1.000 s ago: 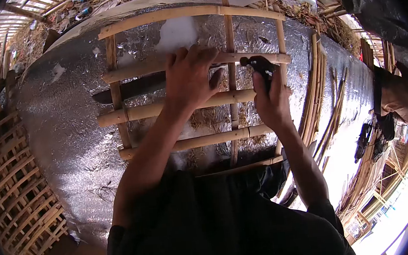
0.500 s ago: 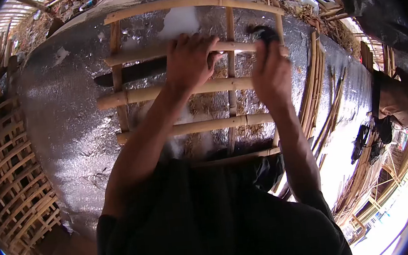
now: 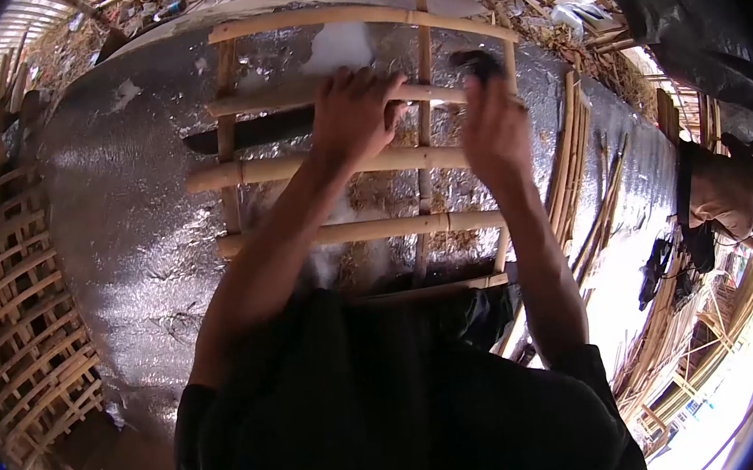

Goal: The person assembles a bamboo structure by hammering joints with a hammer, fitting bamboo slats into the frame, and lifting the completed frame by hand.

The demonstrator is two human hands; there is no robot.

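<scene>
Left hand [image 3: 351,115] grips bamboo slat [image 3: 273,98]; right hand [image 3: 495,128] clutches probable hammer [image 3: 480,64], blurred.

The slatted frame [image 3: 414,158] lies on the sheet [image 3: 140,230], a lattice panel [image 3: 19,307] to its left, sticks [image 3: 572,162] to its right, debris [image 3: 157,10] beyond the sheet.

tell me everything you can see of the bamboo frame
The bamboo frame is a pale brown grid: five long rails running left to right, crossed by three pieces. Some rails show nodes. It sits over a silvery sheet. The left hand grips the second rail from the far side; the right hand holds a dark tool near the frame's right end, too blurred to tell whether it touches. The arms and body hide part of it.
</scene>
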